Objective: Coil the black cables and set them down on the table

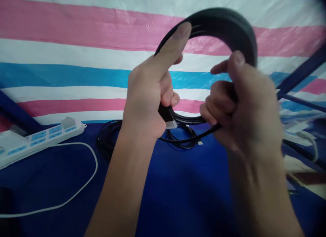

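Both of my hands hold a coil of black cable (224,24) in the air in front of me. My left hand (150,90) grips the left side of the coil, thumb stretched up along the loop, and the cable's black plug with a silver tip (169,118) sticks out below its fingers. My right hand (244,101) is closed round the right side of the coil, and a loose strand of cable runs from under it down toward the left. The right hand is slightly smeared by motion.
More black cable (178,136) lies bundled on the blue table surface (178,196) behind my hands. A white power strip (38,136) with blue sockets and its white cord (84,182) lie at left. A pink, white and blue striped sheet (76,53) hangs behind. Blue bars (303,72) cross at right.
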Available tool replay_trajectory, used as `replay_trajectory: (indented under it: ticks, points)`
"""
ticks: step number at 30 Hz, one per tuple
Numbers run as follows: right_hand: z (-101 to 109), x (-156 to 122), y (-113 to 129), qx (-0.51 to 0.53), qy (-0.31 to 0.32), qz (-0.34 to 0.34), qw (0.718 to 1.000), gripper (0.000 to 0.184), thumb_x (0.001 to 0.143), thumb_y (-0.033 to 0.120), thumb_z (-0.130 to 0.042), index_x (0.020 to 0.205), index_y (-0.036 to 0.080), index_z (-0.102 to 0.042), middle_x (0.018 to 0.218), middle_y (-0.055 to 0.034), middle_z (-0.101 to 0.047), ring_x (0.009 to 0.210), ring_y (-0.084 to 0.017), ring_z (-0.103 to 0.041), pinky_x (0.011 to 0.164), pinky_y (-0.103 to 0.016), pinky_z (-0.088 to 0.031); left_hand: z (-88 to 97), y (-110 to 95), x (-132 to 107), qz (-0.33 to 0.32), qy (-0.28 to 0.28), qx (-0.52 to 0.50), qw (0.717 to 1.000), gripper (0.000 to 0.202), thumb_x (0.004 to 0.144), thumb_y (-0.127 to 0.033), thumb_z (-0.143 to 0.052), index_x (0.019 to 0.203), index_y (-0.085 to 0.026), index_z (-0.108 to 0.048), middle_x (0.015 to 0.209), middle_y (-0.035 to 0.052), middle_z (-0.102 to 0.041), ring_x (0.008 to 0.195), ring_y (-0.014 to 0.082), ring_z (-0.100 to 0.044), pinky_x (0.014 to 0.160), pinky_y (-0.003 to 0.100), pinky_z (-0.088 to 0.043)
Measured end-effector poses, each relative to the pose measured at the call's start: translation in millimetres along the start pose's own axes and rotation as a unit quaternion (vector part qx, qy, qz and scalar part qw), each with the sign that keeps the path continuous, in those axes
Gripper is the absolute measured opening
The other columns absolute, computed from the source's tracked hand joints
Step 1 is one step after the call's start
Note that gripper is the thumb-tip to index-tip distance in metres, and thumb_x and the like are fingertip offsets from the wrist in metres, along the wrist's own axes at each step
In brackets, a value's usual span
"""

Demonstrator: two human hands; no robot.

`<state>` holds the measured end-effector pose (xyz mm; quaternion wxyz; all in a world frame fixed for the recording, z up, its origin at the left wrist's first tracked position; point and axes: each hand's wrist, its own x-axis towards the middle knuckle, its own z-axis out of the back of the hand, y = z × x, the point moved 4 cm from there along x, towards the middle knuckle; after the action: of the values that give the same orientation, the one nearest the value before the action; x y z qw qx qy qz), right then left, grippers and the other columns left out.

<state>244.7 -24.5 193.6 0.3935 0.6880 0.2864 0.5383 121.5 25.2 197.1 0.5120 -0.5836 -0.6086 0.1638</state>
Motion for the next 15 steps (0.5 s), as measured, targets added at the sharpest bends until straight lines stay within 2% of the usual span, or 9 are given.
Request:
replay_trajectory:
  ticks: [3, 7, 10, 13, 15]
  points:
    - [-6.7, 0.2, -8.7, 0.022, 0.054, -0.055, 0.997, 0.027, 0.088, 0.043, -0.051, 0.076, 0.019, -0.049, 0.041, 0.0091, -0.019, 0.030, -0.001, -0.015, 0.031, -0.016, -0.024, 4.8, -0.9, 1.5, 0.056, 0.026, 0.035, 0.997, 0.029, 0.081, -0.028, -0.059, 0.058, -0.017, -0.044, 0.039, -0.0086, -0.018, 0.031, 0.0015, -0.022, 0.033, 0.015, -0.026]
    - [1.2, -1.1, -7.4, -0.086, 0.183, -0.078, 0.976, 0.030, 0.082, 0.045, -0.059, 0.075, 0.017, -0.054, 0.042, 0.0073, -0.028, 0.032, -0.001, -0.026, 0.031, -0.014, -0.026, 6.0, -5.6, -4.6, 0.049, 0.112, 0.211, 0.970, 0.017, 0.074, -0.024, -0.063, 0.064, -0.015, -0.053, 0.040, -0.0075, -0.028, 0.031, 0.0011, -0.027, 0.031, 0.013, -0.025]
    - [11.4, -4.3, -0.7, -0.143, 0.240, -0.044, 0.959, 0.035, 0.082, 0.052, -0.056, 0.079, 0.017, -0.056, 0.047, 0.0053, -0.037, 0.036, -0.002, -0.035, 0.033, -0.014, -0.029, 0.2, -4.1, -11.8, 0.076, 0.163, 0.238, 0.954, 0.010, 0.075, -0.022, -0.061, 0.069, -0.014, -0.059, 0.042, -0.0064, -0.029, 0.032, -0.0004, -0.026, 0.031, 0.010, -0.021]
    - [19.1, -5.8, 3.3, -0.190, 0.276, 0.008, 0.942, 0.039, 0.086, 0.055, -0.047, 0.082, 0.017, -0.056, 0.054, 0.0037, -0.042, 0.043, -0.002, -0.038, 0.039, -0.013, -0.029, -4.2, 3.0, -14.3, 0.110, 0.153, 0.222, 0.957, 0.015, 0.070, -0.021, -0.066, 0.062, -0.013, -0.056, 0.043, -0.0065, -0.026, 0.034, -0.0012, -0.021, 0.029, 0.011, -0.019]
    - [25.1, -3.6, 5.3, -0.259, 0.274, 0.071, 0.924, 0.043, 0.089, 0.056, -0.042, 0.077, 0.015, -0.053, 0.060, 0.0020, -0.046, 0.049, -0.002, -0.038, 0.043, -0.014, -0.026, -5.2, 9.9, -13.7, 0.122, 0.146, 0.221, 0.956, 0.017, 0.070, -0.019, -0.066, 0.059, -0.014, -0.054, 0.042, -0.0068, -0.024, 0.033, -0.0012, -0.018, 0.028, 0.012, -0.018]
